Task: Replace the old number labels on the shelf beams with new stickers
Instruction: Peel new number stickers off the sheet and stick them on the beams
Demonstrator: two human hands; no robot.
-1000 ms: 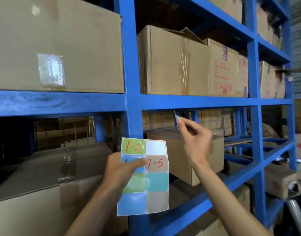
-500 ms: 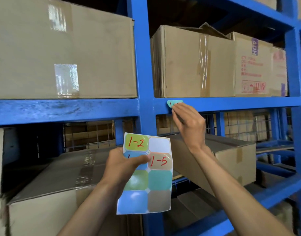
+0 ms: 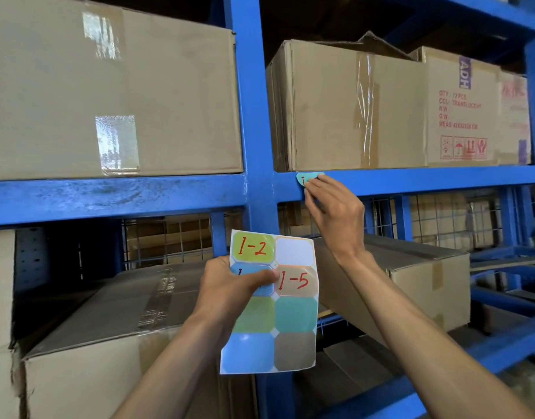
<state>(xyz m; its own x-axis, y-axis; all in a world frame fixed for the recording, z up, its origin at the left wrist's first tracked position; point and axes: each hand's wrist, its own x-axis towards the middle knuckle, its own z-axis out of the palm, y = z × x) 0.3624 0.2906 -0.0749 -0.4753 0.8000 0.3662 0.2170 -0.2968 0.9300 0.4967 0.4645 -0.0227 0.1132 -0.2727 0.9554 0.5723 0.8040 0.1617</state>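
A teal sticker [image 3: 302, 179] with red writing lies against the blue shelf beam [image 3: 426, 179], just right of the blue upright post [image 3: 254, 116]. My right hand [image 3: 332, 213] has its fingertips on the sticker's right part and hides most of the writing. Lower down, my left hand [image 3: 230, 291] pinches a sheet of coloured stickers [image 3: 270, 322] with the thumb across the blue one. The sheet shows "1-2" on green and "1-5" on orange, and one slot at top right is bare white.
Large cardboard boxes [image 3: 347, 107] fill the shelf above the beam, another [image 3: 115, 95] stands left of the post. More boxes [image 3: 417, 273] and wire mesh sit on the level below. A lower blue beam [image 3: 502, 343] runs under my right forearm.
My right hand has risen from below the beam with the sticker pinched in its fingers and now holds it flat against the beam. The sheet in my left hand has hardly moved.
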